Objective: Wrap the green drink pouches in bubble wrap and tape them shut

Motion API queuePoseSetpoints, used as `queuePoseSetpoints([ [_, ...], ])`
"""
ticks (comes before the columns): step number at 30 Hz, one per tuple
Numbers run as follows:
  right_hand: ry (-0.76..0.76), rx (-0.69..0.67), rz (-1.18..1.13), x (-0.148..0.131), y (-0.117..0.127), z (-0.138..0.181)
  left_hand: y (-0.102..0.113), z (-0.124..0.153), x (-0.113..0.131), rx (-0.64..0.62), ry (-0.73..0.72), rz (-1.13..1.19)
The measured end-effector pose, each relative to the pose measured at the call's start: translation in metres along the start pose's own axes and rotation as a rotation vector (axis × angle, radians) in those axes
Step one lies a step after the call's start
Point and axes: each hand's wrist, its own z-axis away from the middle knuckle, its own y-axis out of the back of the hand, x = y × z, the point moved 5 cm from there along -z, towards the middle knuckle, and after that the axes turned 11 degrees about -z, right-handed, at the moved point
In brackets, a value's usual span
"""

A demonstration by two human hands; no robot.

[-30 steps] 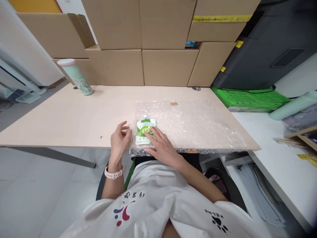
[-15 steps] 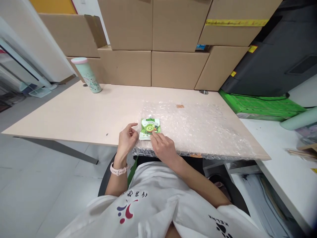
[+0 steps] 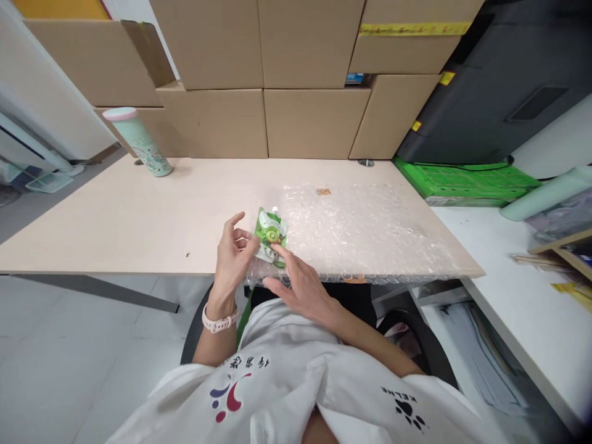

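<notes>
A small green and white fruit pouch [image 3: 270, 234] with a kiwi picture and a pale spout at its top stands slightly tilted at the left end of the bubble wrap [image 3: 361, 228]. My left hand [image 3: 234, 254] is at the pouch's left edge, thumb and a bent finger closed on it, the index finger raised. On the pouch's lower right side rests a fingertip of my right hand [image 3: 303, 285]. That hand's thumb is spread away from its fingers. Part of the pouch's lower left is hidden behind my left thumb.
Cardboard boxes [image 3: 308, 123] are stacked along the table's back edge. A mint tumbler [image 3: 143, 145] with a pink lid stands at the back left. To the right are a green crate [image 3: 467, 182], a dark case [image 3: 499, 92] and a white side desk [image 3: 504, 271].
The pouch has gone from flat to tilted and turned, with my left hand now at its edge. My right hand's fingers have spread. The whole view has shifted slightly.
</notes>
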Motion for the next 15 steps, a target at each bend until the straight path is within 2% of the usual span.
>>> queuePoseSetpoints([
  [3, -0.095, 0.022, -0.221, 0.008, 0.021, 0.006, -0.023, 0.009, 0.034, -0.016, -0.135, -0.087],
  [7, -0.179, 0.152, -0.25, 0.033, 0.06, 0.016, -0.075, 0.029, 0.061, -0.095, -0.413, -0.328],
  [9, -0.224, 0.185, -0.216, 0.044, 0.078, 0.022, -0.103, 0.04, 0.062, -0.146, -0.539, -0.448],
  [11, -0.263, 0.195, -0.13, 0.05, 0.093, 0.028, -0.125, 0.047, 0.057, -0.196, -0.589, -0.543],
  [13, -0.28, 0.25, 0.039, 0.05, 0.107, 0.032, -0.137, 0.052, 0.053, -0.236, -0.599, -0.574],
  [15, -0.258, 0.363, 0.217, 0.045, 0.116, 0.035, -0.137, 0.055, 0.053, -0.263, -0.592, -0.538],
])
